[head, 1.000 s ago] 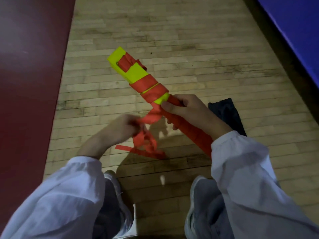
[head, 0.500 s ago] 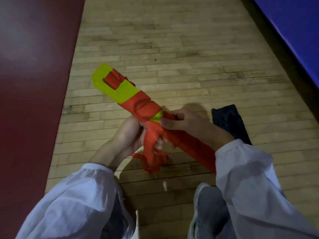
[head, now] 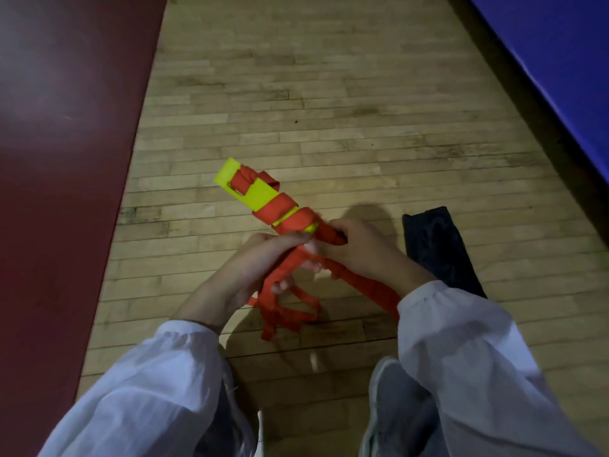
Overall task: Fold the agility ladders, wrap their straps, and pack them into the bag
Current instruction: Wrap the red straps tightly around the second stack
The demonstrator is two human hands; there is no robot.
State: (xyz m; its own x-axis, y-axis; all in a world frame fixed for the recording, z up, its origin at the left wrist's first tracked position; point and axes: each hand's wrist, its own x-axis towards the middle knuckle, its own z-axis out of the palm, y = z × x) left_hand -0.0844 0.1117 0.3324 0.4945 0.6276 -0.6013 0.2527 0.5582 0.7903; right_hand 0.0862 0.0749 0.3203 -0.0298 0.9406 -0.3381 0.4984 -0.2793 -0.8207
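A folded agility ladder [head: 255, 192], a stack of yellow rungs, points up and to the left above the wooden floor, with orange strap coiled round its middle. My right hand [head: 365, 250] grips the bundle at its wrapped near end. My left hand [head: 260, 262] holds the loose orange strap [head: 290, 308] just below the bundle, fingers curled round it. The strap's free end hangs in loops towards the floor. A dark flat bag [head: 438, 249] lies on the floor to the right, partly hidden by my right forearm.
A dark red mat [head: 66, 159] covers the floor on the left. A blue padded mat [head: 560, 61] runs along the upper right. My grey shoes [head: 392, 407] and white sleeves fill the bottom of the view.
The bundle has swung lower and more level. My left hand has risen from the hanging strap up against the bundle, beside my right hand, pulling the strap tighter.
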